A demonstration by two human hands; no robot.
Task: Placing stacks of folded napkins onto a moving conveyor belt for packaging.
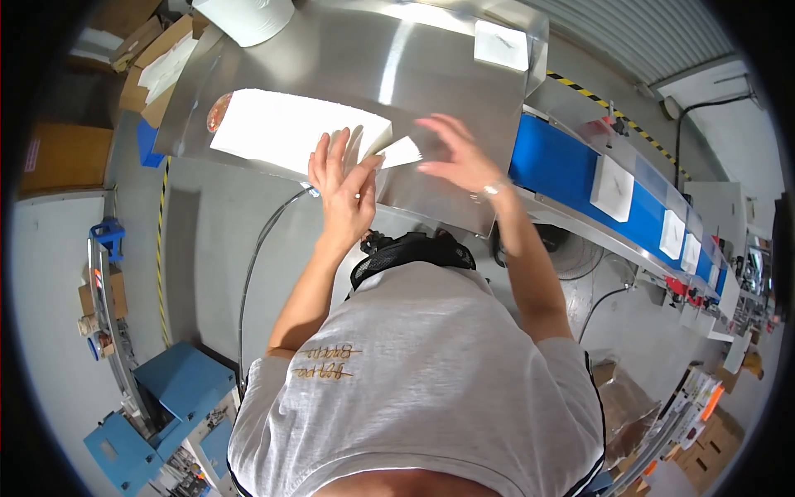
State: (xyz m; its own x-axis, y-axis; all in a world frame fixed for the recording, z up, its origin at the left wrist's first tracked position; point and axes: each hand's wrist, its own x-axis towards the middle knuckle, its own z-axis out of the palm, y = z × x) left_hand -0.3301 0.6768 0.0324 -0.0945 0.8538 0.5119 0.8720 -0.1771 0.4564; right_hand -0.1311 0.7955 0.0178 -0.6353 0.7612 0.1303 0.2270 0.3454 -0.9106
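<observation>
A long row of thin white sheets or cards [290,128], packed closely together, lies on a steel table [447,74]. My left hand [341,195] rests on its near right part, fingers stretched out over the sheets and thumb pointing right. Beside that thumb, a few white pieces [402,153] fan out at the row's right end. My right hand [464,161] is raised just right of them, its thumb and fingers apart and nothing between them. A reddish patterned object [219,113] shows at the row's left end.
A white square piece [500,45] lies at the table's far right. Along the right runs a blue conveyor belt [546,157] carrying several white pieces [613,189]. A white round container [247,18] stands far left, near a cardboard box [170,62]. Below the belt sits a fan [575,253].
</observation>
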